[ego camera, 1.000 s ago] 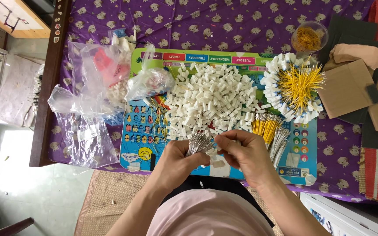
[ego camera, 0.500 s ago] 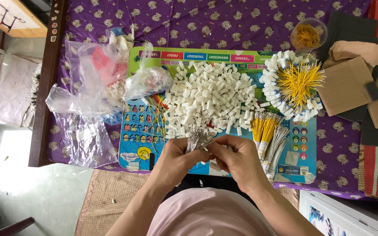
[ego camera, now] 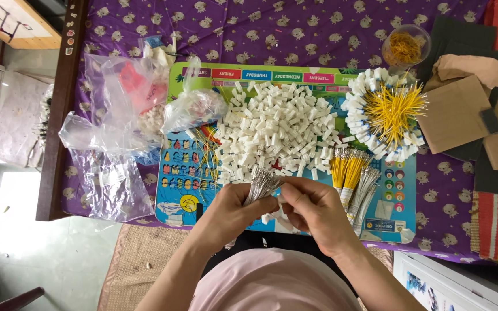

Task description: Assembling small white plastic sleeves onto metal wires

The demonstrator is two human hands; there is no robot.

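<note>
White plugs (ego camera: 275,135) heaped just beyond grip | left hand (ego camera: 229,213) clamps wire bundle (ego camera: 260,184) | right hand (ego camera: 312,210) pinches one small piece, unclear | best keep bundle steady, fingertips close.

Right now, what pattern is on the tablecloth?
Purple tablecloth with small white animal-like figures; head view.

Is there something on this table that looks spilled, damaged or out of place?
Nothing looks damaged. The small white plastic connectors lie in a loose heap, not a container, on the colourful printed board. A few crumpled clear plastic bags hang over the table's left edge.
</note>
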